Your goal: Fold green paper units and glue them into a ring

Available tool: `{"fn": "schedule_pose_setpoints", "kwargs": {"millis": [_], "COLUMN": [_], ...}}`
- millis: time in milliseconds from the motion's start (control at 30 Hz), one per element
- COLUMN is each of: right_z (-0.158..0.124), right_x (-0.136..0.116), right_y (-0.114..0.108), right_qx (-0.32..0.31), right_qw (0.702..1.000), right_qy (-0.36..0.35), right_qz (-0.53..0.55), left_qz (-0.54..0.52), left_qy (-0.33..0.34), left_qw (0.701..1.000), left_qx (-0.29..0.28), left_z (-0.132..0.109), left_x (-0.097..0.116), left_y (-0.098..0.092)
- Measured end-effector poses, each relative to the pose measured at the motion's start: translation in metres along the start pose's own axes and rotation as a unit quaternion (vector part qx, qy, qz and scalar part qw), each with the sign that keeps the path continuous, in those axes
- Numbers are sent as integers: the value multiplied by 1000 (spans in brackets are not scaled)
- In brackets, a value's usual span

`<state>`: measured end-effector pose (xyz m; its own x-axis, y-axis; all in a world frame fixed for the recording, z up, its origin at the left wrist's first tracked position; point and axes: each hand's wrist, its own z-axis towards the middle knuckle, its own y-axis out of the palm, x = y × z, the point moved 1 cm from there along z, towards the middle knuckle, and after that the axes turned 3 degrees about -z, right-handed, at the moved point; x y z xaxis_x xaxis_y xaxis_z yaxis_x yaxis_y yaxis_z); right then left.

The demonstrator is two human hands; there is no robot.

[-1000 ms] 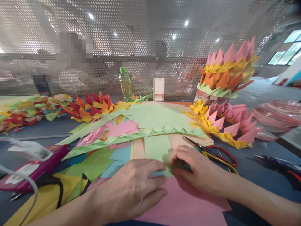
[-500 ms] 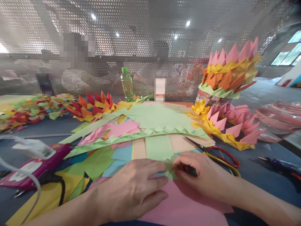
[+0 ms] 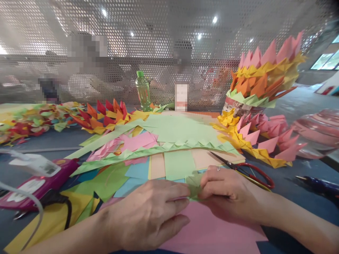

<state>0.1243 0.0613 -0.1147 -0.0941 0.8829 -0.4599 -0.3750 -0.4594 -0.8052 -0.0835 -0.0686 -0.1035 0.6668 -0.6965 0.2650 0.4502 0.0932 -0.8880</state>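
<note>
Craft workshop, folded paper crowns [image 3: 262, 79], scissors [image 3: 246, 168]

A: Limbs in view?

B: Two. Left hand [image 3: 148, 211] and right hand [image 3: 230, 194], both bare. Left forearm [image 3: 66, 240] and right forearm [image 3: 296, 229] also bare, uncovered down to the frame's lower edge.

A: Anything worn?

B: One ring [image 3: 218, 168]: thin band, pale metal, on the right hand. Which finger, can't tell.

A: Shapes?

B: Hands broad. Knuckles creased, skin folds plain across the finger joints. Faint tendon ridges on the back of the left hand. Wide lens swells both forearms toward the corners.

A: Nails?

B: Too blurred to note.
</note>
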Motion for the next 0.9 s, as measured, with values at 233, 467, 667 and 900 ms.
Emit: {"fn": "schedule_pose_setpoints", "kwargs": {"millis": [233, 467, 667, 900], "right_z": [-3, -2, -4, -5], "right_x": [-1, -9, -7, -6], "right_y": [1, 0, 0, 0], "right_qx": [-5, -59, -66, -79], "right_qw": [998, 978, 979, 981], "right_qy": [-36, -78, -71, -64], "right_qz": [-56, -187, -180, -165], "left_qz": [-4, -2, 13, -8], "left_qy": [3, -5, -16, -70], "left_qw": [1000, 1000, 1000, 996], "left_qx": [10, 12, 2, -53], "left_z": [1, 0, 1, 7], "left_x": [0, 1, 3, 4], "left_y": [-1, 1, 2, 5]}}
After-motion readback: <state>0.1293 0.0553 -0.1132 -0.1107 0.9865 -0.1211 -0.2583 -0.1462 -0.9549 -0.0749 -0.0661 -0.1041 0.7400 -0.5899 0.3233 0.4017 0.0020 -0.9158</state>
